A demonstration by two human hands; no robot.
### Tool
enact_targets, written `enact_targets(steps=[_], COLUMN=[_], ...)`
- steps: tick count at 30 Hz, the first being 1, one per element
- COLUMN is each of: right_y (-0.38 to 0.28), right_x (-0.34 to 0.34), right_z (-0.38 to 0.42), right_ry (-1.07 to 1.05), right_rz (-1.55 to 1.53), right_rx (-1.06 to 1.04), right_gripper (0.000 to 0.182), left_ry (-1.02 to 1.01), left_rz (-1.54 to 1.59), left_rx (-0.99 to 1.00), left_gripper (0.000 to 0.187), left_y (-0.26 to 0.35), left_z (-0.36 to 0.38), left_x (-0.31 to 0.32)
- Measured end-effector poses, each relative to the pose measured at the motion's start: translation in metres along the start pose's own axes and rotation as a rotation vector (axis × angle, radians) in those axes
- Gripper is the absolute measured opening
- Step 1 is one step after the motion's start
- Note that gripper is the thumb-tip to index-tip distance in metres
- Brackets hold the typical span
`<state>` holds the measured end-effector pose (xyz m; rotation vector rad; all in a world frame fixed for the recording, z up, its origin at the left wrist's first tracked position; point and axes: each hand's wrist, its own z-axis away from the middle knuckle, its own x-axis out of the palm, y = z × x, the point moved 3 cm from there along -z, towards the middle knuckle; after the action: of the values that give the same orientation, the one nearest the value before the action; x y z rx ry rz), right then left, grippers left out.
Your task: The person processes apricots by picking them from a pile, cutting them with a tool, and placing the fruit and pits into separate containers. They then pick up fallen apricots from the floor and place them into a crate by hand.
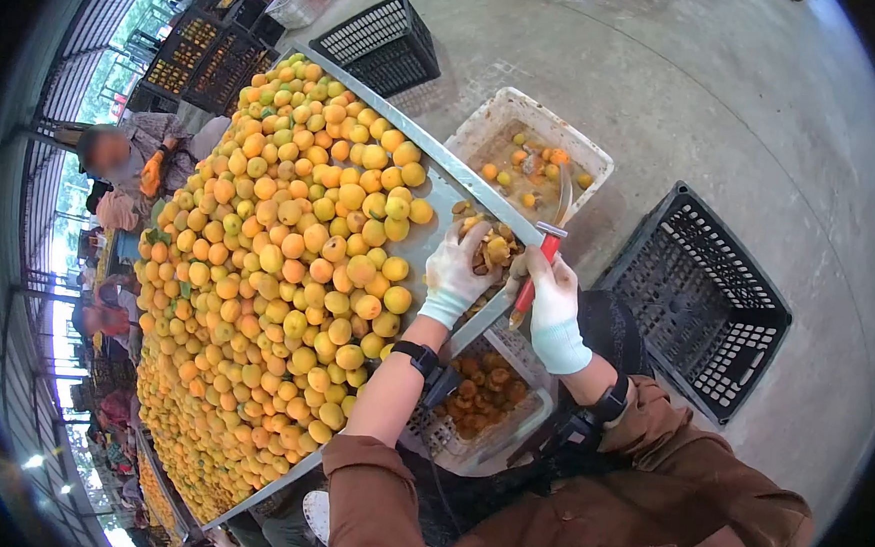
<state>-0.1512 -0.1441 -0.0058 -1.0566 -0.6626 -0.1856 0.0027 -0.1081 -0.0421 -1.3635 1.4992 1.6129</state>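
Note:
My left hand (461,268), in a white glove, is at the metal table edge. Its fingers curl over a cluster of yellow-brown apricot pieces (497,249), partly hidden by the hand. My right hand (553,299), also gloved, is closed around a red-handled peeler (540,267) with a silver crosswise head, held upright just right of the edge. Whole apricots (288,264) are heaped over the table to my left, yellow to orange. Below my hands, a pale crate (539,417) holds brownish-orange apricot pieces (480,391).
Beyond the table edge stands a white tub (590,155) with some apricots and liquid in it. A black crate (701,300) is on the concrete floor at right, another black crate (379,44) farther off. Across the heap, a person (129,159) wears orange gloves.

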Motion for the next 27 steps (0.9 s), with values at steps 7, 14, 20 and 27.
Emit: enact_targets(steps=[7,14,20,27], right_y=[-0.007,-0.002,0.001,0.028], right_x=[-0.002,-0.003,0.003,0.003], right_z=[0.0,-0.002,-0.001,-0.005], right_ry=[0.024,-0.012,-0.032,0.033], right_rz=[-0.024,0.008,-0.008,0.065], right_rx=[0.007,0.024,0.009,-0.042], right_gripper=[0.022,0.024,0.025,0.019], left_ry=[0.238,0.249,0.19,0.189], left_rz=[0.342,0.977,1.471,2.066], left_rx=[-0.033,-0.267,-0.548,-0.412], left_gripper=[0.038,0.025,0.026,0.026], left_y=[-0.002,-0.018,-0.017,-0.018], left_z=[0.003,0.007,0.022,0.075], left_x=[-0.01,-0.011,-0.044,-0.087])
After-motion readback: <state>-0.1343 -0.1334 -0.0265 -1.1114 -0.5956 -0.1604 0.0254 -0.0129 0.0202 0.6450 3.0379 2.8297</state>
